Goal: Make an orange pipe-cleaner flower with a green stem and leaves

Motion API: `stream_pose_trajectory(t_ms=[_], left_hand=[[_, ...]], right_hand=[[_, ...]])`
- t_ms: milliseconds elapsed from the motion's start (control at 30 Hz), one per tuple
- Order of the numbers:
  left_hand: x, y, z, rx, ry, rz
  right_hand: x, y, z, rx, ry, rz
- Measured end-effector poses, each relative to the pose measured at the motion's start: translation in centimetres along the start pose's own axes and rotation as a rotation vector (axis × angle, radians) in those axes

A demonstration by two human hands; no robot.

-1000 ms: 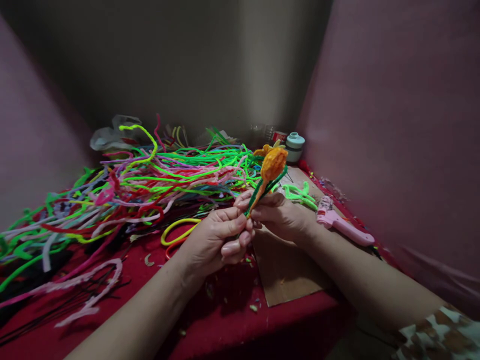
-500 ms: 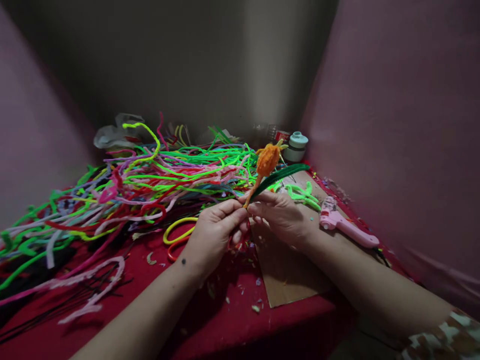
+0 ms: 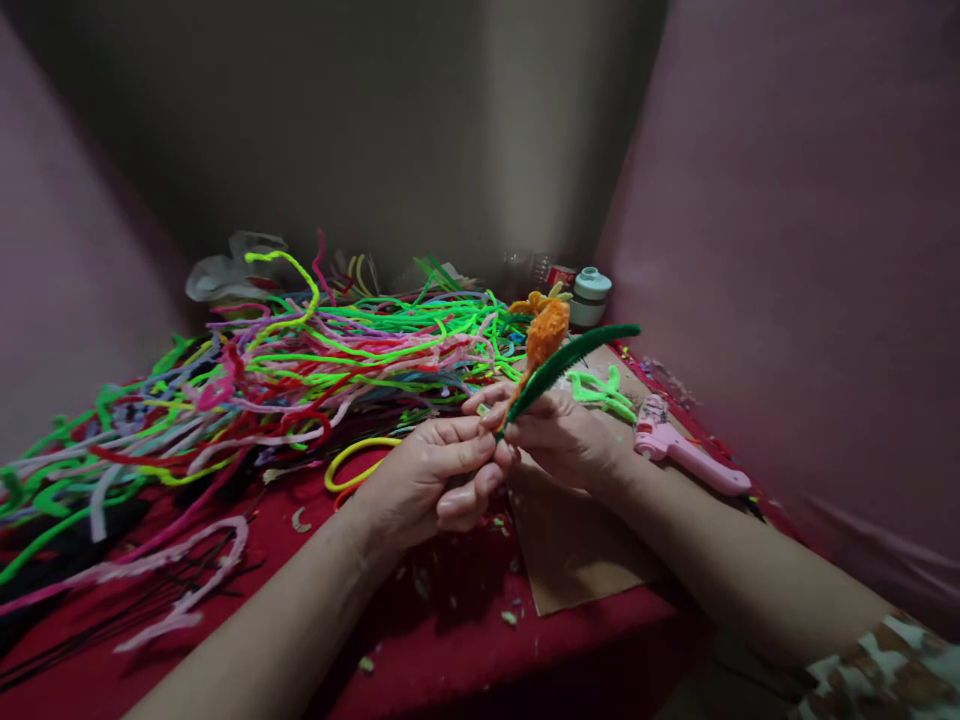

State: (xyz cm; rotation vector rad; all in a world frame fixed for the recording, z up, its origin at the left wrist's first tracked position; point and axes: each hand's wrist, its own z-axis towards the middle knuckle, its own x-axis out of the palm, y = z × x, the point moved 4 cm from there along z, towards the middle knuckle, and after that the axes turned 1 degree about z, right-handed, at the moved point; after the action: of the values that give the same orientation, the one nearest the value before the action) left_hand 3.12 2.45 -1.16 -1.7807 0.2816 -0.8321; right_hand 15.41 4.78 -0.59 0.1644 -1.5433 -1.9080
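Observation:
An orange pipe-cleaner flower [image 3: 547, 333] with a fuzzy, bulb-like head tilts up and to the right above my hands. Against its stem lies a long dark green pipe-cleaner leaf [image 3: 577, 357], curving out to the right. My left hand [image 3: 442, 467] pinches the lower end where stem and leaf meet. From the other side, my right hand [image 3: 559, 435] closes its fingers round the same base, touching the left fingertips. The fingers hide the very bottom of the stem.
A big heap of coloured pipe cleaners [image 3: 360, 350] covers the back left. Yellow-handled scissors [image 3: 352, 462] lie beside my left hand. On the right are a pink glue gun [image 3: 686, 450], bright green pipe-cleaner pieces [image 3: 604, 390], cardboard [image 3: 577, 550] and a pale bottle [image 3: 590, 295].
The flower has turned in my fingers, so the green leaf now crosses in front of the stem. The flower head has shifted slightly right, and my left fingers have spread a little lower.

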Motion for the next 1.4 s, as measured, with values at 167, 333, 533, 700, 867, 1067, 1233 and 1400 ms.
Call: stream_pose_trajectory(t_ms=[167, 333, 533, 700, 867, 1067, 1233, 1400], left_hand=[[-0.6, -1.8, -0.8, 0.519, -0.528, 0.805], [-0.5, -1.5, -1.0, 0.598, -0.593, 0.966], [-0.4, -1.8, -0.4, 0.348, -0.465, 0.474], [-0.3, -1.3, 0.0, 0.205, -0.281, 0.164], [0.1, -0.4, 0.0, 0.085, -0.117, -0.024], [0.0, -0.1, 0.2, 0.008, -0.064, -0.059], [-0.8, -1.2, -0.1, 0.363, -0.419, 0.576], [-0.5, -1.6, -0.7, 0.544, -0.569, 0.889]], right_hand=[[-0.4, -1.2, 0.0, 0.04, -0.235, 0.017], [-0.1, -1.5, 0.0, 0.062, -0.247, 0.044], [-0.1, -1.0, 0.1, 0.072, -0.14, 0.027], [-0.5, -0.1, 0.2, 0.006, -0.095, -0.07], [-0.3, 0.6, 0.3, 0.003, -0.011, -0.083], [-0.3, -0.6, 0.3, -0.011, -0.049, -0.012], [-0.6, -1.7, 0.3, -0.016, -0.201, 0.007], [-0.8, -2.2, 0.2, -0.012, -0.247, -0.062]])
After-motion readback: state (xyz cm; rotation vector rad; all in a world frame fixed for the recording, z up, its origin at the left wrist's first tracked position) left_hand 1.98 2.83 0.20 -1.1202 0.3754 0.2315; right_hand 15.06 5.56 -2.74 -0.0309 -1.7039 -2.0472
